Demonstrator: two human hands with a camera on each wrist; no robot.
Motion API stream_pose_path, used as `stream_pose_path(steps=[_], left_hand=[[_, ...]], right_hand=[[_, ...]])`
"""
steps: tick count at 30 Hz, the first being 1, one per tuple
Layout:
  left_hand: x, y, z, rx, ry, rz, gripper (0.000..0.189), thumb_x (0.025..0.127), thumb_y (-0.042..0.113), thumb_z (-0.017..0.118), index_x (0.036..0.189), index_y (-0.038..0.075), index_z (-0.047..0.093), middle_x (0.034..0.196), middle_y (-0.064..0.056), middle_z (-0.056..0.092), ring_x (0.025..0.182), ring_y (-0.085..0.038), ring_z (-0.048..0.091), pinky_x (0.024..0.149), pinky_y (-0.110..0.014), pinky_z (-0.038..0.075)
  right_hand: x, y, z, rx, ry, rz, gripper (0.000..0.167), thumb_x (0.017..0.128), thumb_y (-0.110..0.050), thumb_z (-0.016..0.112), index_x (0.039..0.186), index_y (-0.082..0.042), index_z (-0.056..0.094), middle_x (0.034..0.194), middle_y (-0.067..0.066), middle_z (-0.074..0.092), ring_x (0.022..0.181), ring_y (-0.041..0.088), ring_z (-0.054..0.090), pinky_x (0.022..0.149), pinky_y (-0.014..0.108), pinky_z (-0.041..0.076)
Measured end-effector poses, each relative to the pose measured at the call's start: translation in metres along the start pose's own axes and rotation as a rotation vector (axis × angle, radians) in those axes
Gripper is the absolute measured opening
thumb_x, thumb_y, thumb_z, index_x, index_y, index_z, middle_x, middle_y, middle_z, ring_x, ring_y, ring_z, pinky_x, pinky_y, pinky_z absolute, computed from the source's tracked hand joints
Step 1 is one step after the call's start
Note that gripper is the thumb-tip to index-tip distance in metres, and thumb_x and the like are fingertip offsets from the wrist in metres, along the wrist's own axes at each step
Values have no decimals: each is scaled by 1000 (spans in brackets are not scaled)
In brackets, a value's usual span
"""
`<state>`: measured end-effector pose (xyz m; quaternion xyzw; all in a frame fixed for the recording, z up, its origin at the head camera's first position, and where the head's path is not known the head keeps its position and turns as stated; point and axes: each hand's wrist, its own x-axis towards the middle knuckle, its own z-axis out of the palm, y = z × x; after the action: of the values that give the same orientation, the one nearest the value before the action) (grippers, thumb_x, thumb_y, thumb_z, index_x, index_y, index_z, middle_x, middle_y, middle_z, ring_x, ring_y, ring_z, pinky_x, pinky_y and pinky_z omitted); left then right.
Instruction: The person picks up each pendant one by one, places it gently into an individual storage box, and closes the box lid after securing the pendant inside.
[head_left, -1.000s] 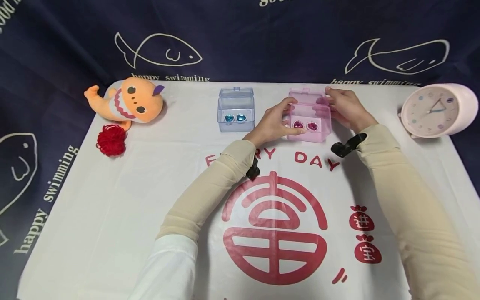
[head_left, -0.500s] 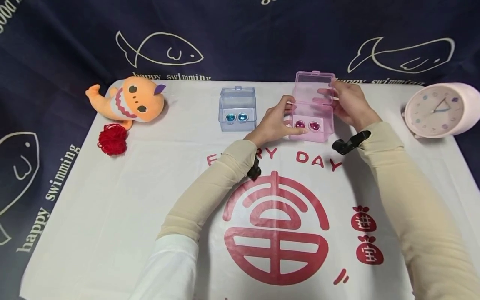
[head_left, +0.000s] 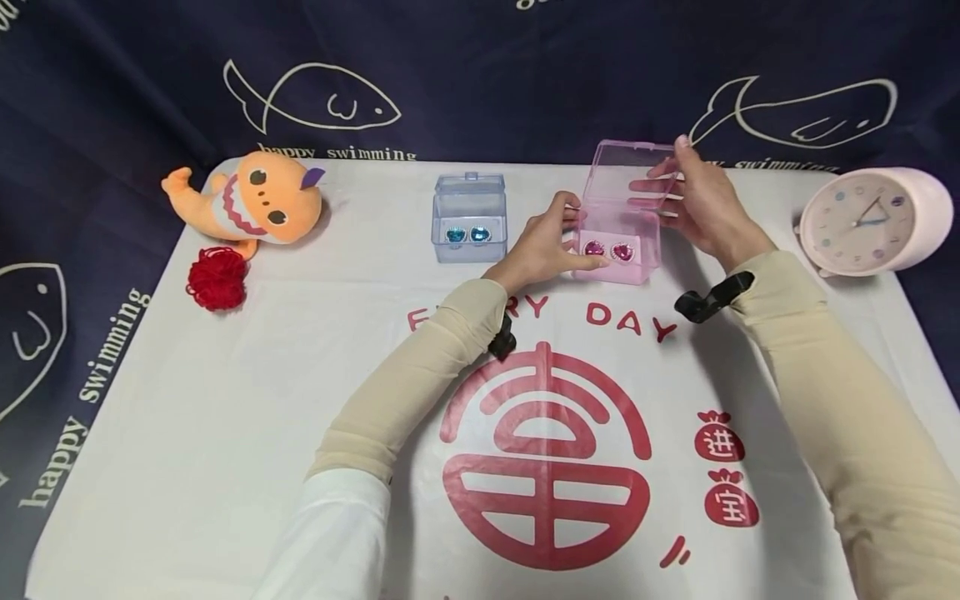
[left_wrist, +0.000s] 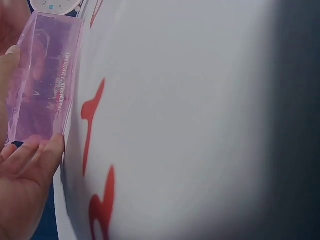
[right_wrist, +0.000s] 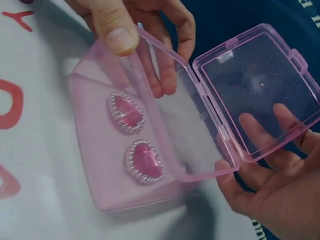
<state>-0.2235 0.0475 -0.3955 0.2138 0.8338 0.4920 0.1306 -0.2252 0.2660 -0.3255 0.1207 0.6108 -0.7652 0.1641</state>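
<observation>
A clear pink box (head_left: 637,271) with its hinged lid (head_left: 633,173) raised is between my hands. My left hand (head_left: 538,250) grips the box's left side, thumb across the front wall. Two pink gems (right_wrist: 135,135) with silver beaded rims show inside. At the lid's right side is my right hand (head_left: 708,200), with fingers spread straight behind the clear plastic and the thumb by its upper corner. In the right wrist view those fingers show through the lid (right_wrist: 265,85), and one fingertip is right at the hinge edge. The left wrist view has the pink box (left_wrist: 47,85) from its side.
Left of the hands stands a clear blue box (head_left: 468,250) with its lid up and two blue gems (head_left: 456,235) inside. An orange plush shark (head_left: 277,200) and a ball of red yarn (head_left: 217,279) lie far left. A pink clock (head_left: 862,221) stands far right.
The pink lid has come up from leaning back and now tilts to the right. My right hand has risen with it, its fingers spreading behind the lid. The left hand keeps its grip.
</observation>
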Motion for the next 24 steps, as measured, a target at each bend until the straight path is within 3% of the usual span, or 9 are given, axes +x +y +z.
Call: stream_pose_path(steps=[5,10,14,22,24], left_hand=[[0,0,-1,6,-6,1,85,67,33,89,129,15,33,139,-6,53,128,-12,53,101,-19,45],[0,0,-1,-12,-16,0,87,68,31,89,131,17,31,138,-6,53,126,-11,53,99,-18,47],[0,0,-3,15,-23,8,91,69,34,88,135,19,28,138,-6,54,125,-11,53,101,-18,46],[1,-2,-5,100,-46,97,95,69,39,87,144,22,30,134,-2,58,123,-8,55,103,-20,41],[1,-2,-5,121,-49,112,93,68,38,88,142,24,34,134,-2,58,122,-8,55,102,-18,41]], right_hand=[[-8,4,-5,23,-81,-44,34,98,-38,54,99,-4,60,97,7,75,93,19,72,81,28,54],[-16,16,-18,73,-238,-146,13,97,-10,57,101,1,64,99,12,74,95,19,71,83,26,57],[-20,27,-26,11,-319,-209,17,94,5,54,108,3,64,110,9,70,99,14,67,83,21,55],[-26,45,-32,-310,-193,-241,40,84,8,68,122,-2,63,145,0,49,124,2,51,101,9,40],[-27,48,-32,-324,-178,-250,43,81,10,69,122,-2,63,149,2,44,127,3,50,106,11,36]])
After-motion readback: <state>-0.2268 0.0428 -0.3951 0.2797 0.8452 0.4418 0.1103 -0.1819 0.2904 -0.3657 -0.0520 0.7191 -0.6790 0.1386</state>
